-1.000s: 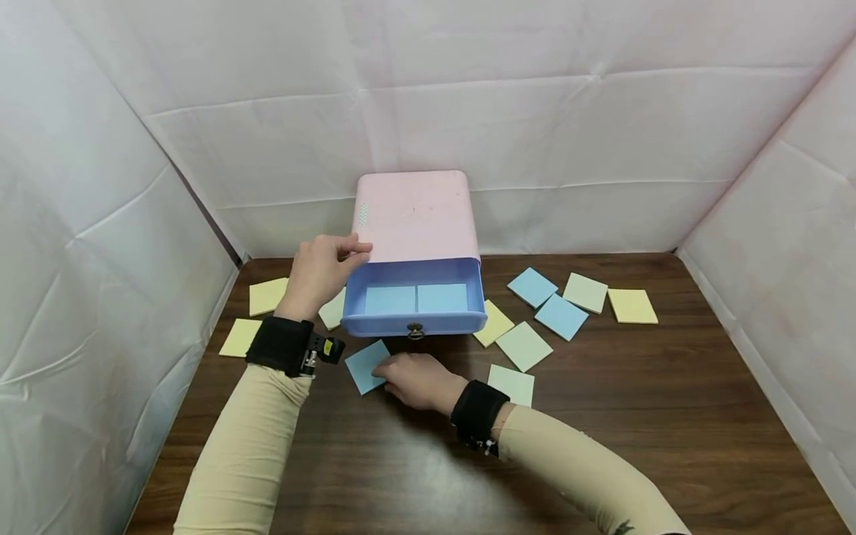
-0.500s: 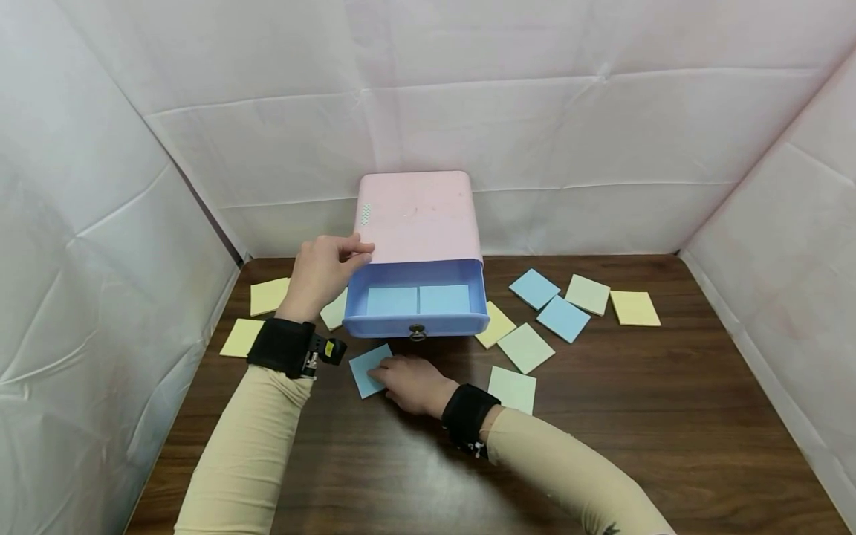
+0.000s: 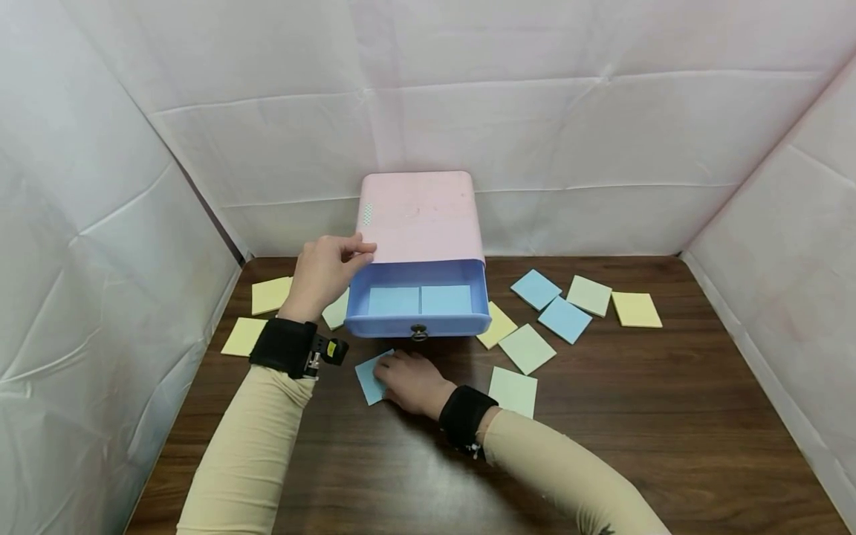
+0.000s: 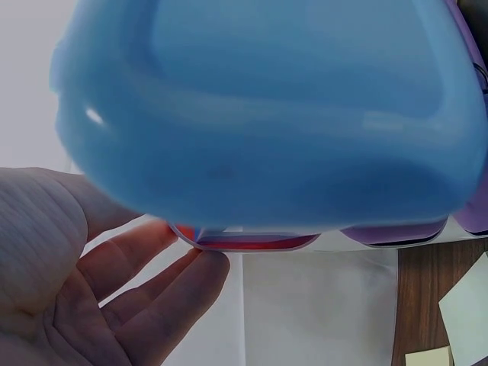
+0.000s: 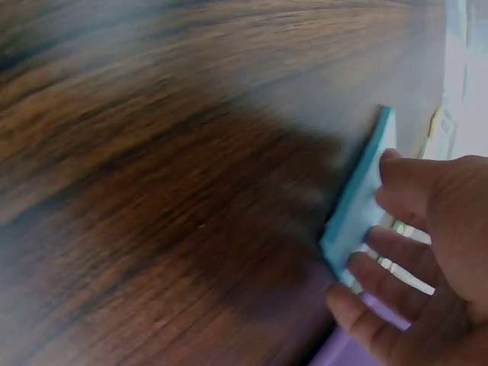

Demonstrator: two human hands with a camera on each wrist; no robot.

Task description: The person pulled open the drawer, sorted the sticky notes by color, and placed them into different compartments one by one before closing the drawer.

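The right hand (image 3: 413, 382) lies on the table (image 3: 628, 416) just in front of the open blue drawer (image 3: 419, 305), with its fingers (image 5: 393, 263) curled over a blue pad of sticky notes (image 3: 370, 377). In the right wrist view the pad (image 5: 357, 206) is tilted up on one edge, its far side lifted off the wood, and the fingertips press along its near face; the thumb cannot be made out, so the grip appears as a curled hold over the pad rather than a clear pinch. The pad sits just left of the hand's knuckles and below the drawer's small metal knob (image 3: 419, 332).

The left hand (image 3: 324, 273) rests against the front left corner of the pink box (image 3: 421, 215) that houses the drawer, fingers nearly straight and the thumb laid on the top edge. In the left wrist view the fingers (image 4: 164, 293) are relaxed and open beneath the blurred blue drawer (image 4: 267, 114).

Two blue pads (image 3: 420, 299) lie side by side inside the drawer. Other pads are scattered on the table: yellow ones (image 3: 270, 295) to the left, and blue (image 3: 565, 319), pale green (image 3: 527, 348) and yellow (image 3: 637, 309) ones to the right.
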